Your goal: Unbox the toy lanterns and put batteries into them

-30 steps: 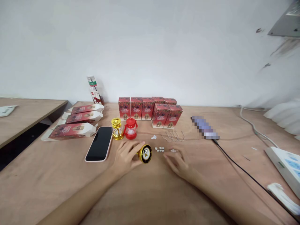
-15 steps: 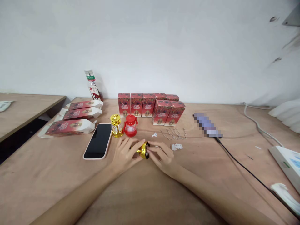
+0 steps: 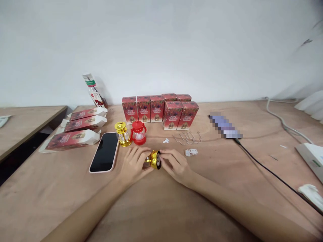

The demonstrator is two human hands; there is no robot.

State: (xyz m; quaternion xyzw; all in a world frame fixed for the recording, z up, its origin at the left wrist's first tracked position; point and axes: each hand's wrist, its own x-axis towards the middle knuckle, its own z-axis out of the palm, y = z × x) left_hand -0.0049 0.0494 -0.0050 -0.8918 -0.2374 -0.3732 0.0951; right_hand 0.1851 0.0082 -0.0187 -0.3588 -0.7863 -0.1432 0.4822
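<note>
A small gold toy lantern (image 3: 154,159) lies on its side on the wooden table (image 3: 161,208), its round base turned to the right. My left hand (image 3: 133,164) wraps around its body. My right hand (image 3: 175,164) has its fingertips pinched against the lantern's base. What those fingertips hold is too small to make out. Behind my hands stand a gold lantern (image 3: 122,133) and a red lantern (image 3: 138,132). Small white pieces (image 3: 191,152) and thin wire hooks (image 3: 188,137) lie just right of my right hand.
A black phone (image 3: 104,156) lies left of my hands. Several red boxes (image 3: 158,109) stand in a row at the back; flat unfolded boxes (image 3: 75,132) and a bottle (image 3: 93,90) are at the far left. A black cable (image 3: 267,169) crosses the right side.
My right hand left the table by the white pieces and came to the lantern's base. My left hand stayed on the lantern. The view shifted slightly.
</note>
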